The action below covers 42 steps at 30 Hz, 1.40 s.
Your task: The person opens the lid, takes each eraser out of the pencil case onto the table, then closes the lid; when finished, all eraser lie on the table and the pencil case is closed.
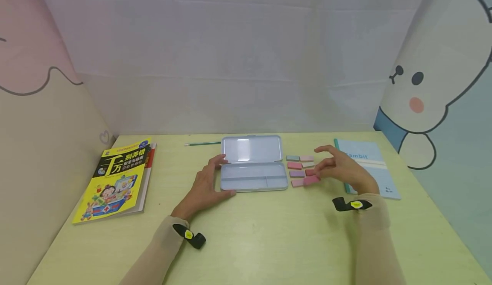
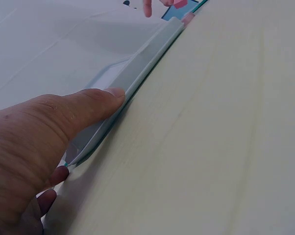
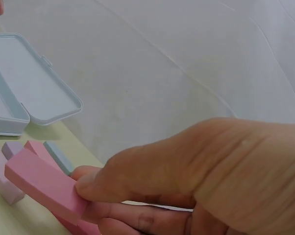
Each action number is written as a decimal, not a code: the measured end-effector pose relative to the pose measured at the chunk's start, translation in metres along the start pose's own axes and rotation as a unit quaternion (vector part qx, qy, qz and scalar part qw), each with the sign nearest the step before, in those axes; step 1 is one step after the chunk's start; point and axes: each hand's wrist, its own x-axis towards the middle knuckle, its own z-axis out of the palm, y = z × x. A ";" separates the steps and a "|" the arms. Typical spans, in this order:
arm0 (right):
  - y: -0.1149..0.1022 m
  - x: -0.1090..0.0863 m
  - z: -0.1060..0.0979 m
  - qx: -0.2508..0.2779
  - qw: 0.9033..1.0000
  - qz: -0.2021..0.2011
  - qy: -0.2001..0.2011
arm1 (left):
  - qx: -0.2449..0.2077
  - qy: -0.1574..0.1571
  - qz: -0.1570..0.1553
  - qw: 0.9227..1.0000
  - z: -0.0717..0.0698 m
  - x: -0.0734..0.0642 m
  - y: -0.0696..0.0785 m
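A pale blue pencil case (image 1: 244, 171) lies with its lid (image 1: 251, 148) raised at the back; its compartments are bare. At its left end my left hand (image 1: 203, 187) grips it, thumb (image 2: 101, 103) against the front rim and fingers at the left and back. Right of the case, my right hand (image 1: 340, 169) pinches a pink eraser (image 3: 44, 186) between thumb and fingers, tilted above the others. Several block erasers, among them a blue-green eraser (image 1: 292, 158), a purple eraser (image 1: 297, 174) and a light pink eraser (image 1: 297, 183), lie in two columns.
A green pencil (image 1: 201, 143) lies behind the case's left side. On the left is a yellow book (image 1: 111, 182) atop another book. A light blue notebook (image 1: 374, 169) sits at the right, partly under my right hand. A white curtain (image 1: 230, 63) hangs behind the table (image 1: 261, 242).
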 end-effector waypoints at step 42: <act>-0.005 0.003 0.005 -0.133 0.990 0.020 0.034 | -0.003 0.006 -0.002 1.000 0.002 0.001 -0.003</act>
